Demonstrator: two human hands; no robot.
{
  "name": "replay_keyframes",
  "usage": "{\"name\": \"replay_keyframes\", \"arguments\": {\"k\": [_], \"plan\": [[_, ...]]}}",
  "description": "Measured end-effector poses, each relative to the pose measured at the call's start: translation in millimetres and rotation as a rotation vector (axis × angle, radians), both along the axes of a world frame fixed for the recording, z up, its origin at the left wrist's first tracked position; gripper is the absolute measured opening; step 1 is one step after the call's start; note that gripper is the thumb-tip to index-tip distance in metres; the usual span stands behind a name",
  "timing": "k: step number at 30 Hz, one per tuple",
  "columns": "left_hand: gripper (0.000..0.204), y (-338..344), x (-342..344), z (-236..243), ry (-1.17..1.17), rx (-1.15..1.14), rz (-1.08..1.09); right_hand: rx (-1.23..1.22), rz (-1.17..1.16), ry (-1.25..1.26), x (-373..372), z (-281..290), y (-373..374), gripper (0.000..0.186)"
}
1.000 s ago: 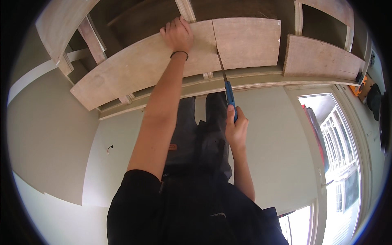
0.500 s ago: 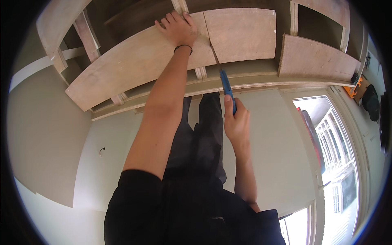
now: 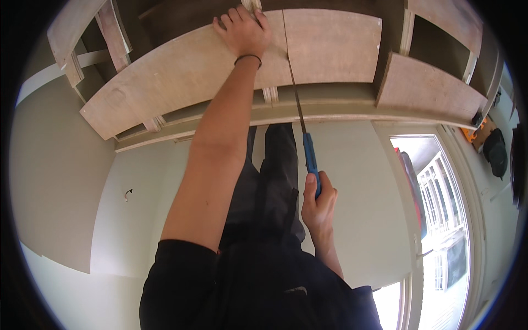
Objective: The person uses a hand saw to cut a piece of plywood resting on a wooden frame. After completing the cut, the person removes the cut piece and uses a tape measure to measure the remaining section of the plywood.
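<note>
A long, pale plywood board (image 3: 181, 82) lies across a wooden frame. My left hand (image 3: 245, 34) rests flat on it near the far edge, fingers spread and holding nothing. A thin cut line runs from the board's far edge to the blade of a handsaw (image 3: 309, 151) with a blue handle. My right hand (image 3: 320, 203) is wrapped round the handle's near end, off the near side of the board. Much of the narrow blade shows between the board and the handle; the part below the board is hidden.
Wooden frame rails (image 3: 220, 118) run under the board. Another plywood piece (image 3: 429, 82) sits at the right, and a slanted panel (image 3: 71, 27) stands at the far left. A bright glazed door (image 3: 445, 220) and a dark cap (image 3: 495, 154) are at the right.
My right hand has drawn the saw back toward me, so more of the blade shows. My left hand stays pressed on the board. The whole view has shifted slightly.
</note>
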State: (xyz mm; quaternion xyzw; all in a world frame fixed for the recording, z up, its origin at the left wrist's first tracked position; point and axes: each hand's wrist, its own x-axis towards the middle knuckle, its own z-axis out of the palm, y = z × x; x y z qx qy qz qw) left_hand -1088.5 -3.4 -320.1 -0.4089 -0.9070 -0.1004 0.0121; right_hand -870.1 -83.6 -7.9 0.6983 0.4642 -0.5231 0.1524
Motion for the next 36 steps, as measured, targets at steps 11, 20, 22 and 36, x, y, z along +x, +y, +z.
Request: {"name": "replay_keyframes", "arguments": {"k": [11,20,22,36], "plan": [[0.034,1.9,-2.0,-0.2,0.047,0.0,0.002,0.141,-0.007,0.061,-10.1,-91.7,6.5,0.043],[0.036,1.6,-2.4,-3.4,0.018,0.014,-0.016,0.091,0.038,-0.062,-16.3,-79.1,12.5,0.04],[0.036,1.1,-2.4,-4.0,0.013,-0.002,-0.01,0.244,0.016,0.074,-50.1,-143.3,43.5,0.047],[0.036,1.1,-1.9,-7.6,0.11,0.04,-0.029,-0.039,-0.022,-0.029,-6.5,-50.3,10.9,0.038]]}}
